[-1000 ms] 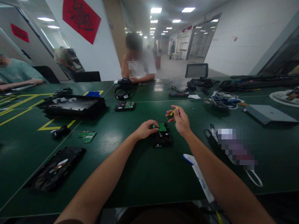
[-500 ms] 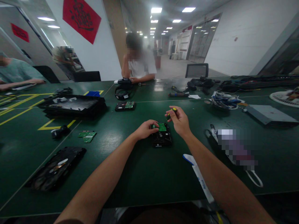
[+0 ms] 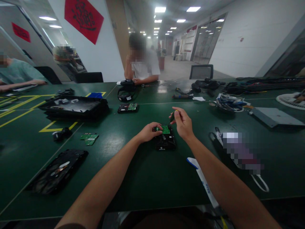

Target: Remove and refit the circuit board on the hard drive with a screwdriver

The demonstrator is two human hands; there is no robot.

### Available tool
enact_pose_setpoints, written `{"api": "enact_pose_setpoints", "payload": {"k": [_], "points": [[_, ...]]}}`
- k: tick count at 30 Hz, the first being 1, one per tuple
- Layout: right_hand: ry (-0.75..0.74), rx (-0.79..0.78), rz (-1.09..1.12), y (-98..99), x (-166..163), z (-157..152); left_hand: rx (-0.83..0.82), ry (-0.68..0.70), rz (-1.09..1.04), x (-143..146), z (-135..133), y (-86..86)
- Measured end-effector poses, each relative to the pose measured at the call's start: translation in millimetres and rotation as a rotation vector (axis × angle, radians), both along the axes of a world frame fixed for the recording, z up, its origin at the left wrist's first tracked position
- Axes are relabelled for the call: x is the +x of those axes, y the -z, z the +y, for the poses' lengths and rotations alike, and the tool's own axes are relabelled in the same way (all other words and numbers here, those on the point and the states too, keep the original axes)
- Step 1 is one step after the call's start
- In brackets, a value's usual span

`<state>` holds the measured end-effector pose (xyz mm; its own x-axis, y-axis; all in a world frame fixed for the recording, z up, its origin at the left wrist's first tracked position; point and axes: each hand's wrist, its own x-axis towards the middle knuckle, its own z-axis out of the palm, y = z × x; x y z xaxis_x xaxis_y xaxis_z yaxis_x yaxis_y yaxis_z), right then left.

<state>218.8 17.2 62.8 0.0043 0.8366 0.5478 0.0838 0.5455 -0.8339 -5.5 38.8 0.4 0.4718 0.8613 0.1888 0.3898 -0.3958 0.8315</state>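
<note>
A black hard drive (image 3: 165, 142) with a green circuit board (image 3: 165, 129) on top lies on the dark green table (image 3: 147, 171) in front of me. My left hand (image 3: 149, 131) grips its left far corner. My right hand (image 3: 183, 123) hovers over its right far corner, closed around a small screwdriver (image 3: 172, 117) whose tip points down at the board; the handle is mostly hidden in my fingers.
A second hard drive (image 3: 127, 108) lies farther back. Loose green boards (image 3: 89, 138), a black tray (image 3: 72, 107) and an opened device (image 3: 57, 171) sit left. Scissors (image 3: 215, 133), cables (image 3: 228, 102) and a grey box (image 3: 274, 116) lie right. A person (image 3: 141, 65) sits opposite.
My right hand has turned the screwdriver in its fingers, so the yellow handle end is now hidden. The left hand has stayed on the drive.
</note>
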Motion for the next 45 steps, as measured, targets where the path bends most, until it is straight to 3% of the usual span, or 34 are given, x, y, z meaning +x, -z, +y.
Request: {"api": "enact_pose_setpoints", "payload": {"k": [7,28,45], "points": [[0.005,0.006,-0.036,1.4,0.1,2.2,0.001,0.001,0.000,0.1,-0.9,-0.3],[-0.161,-0.175,0.246,-1.7,0.5,3.8,-0.005,0.001,-0.012,-0.1,-1.9,-0.8],[-0.249,-0.247,0.291,-1.9,1.1,4.8,-0.014,-0.005,-0.014,0.7,-2.6,-1.6]]}}
